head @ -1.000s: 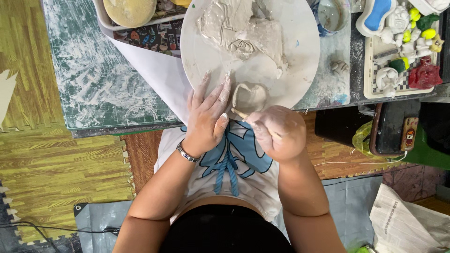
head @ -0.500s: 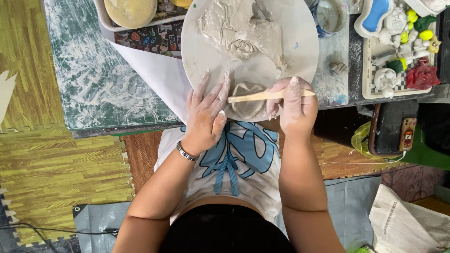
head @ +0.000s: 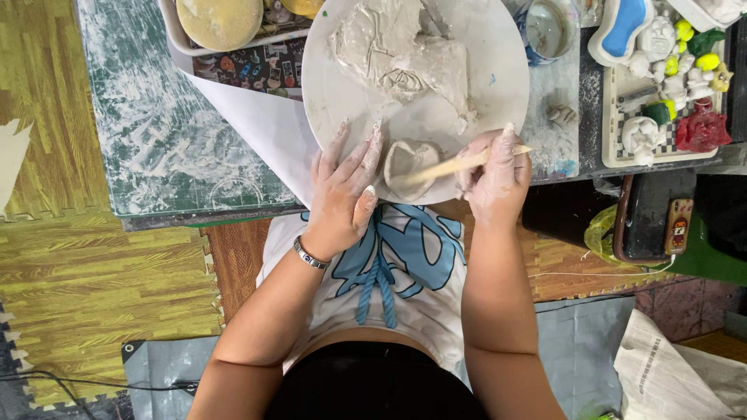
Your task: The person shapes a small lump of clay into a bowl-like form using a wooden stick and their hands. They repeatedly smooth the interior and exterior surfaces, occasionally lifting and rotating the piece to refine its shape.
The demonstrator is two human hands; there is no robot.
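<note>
Head view, looking straight down. Left hand, smeared with pale clay, lies flat on the near edge of a round white board; its fingers are spread and open, gripping nothing, the tips just beside a small cupped lump of clay. Metal bracelet on the left wrist. Right hand, also clay-coated, has its fingers curled closed around a thin wooden tool; the tool slants down to the left, and its tip meets the small lump. The lump sits on the near rim of the board, between the two hands. Farther up the board, a larger flat slab of grey clay with an uneven surface, apart from the lump. The board rests on a desk covered by a green mat streaked with white residue. At upper left, a tray with a yellowish sponge. Right of the board, a small cup, then a checkered tray of small painted figures. Yellow-green foam floor mats at left.
</note>
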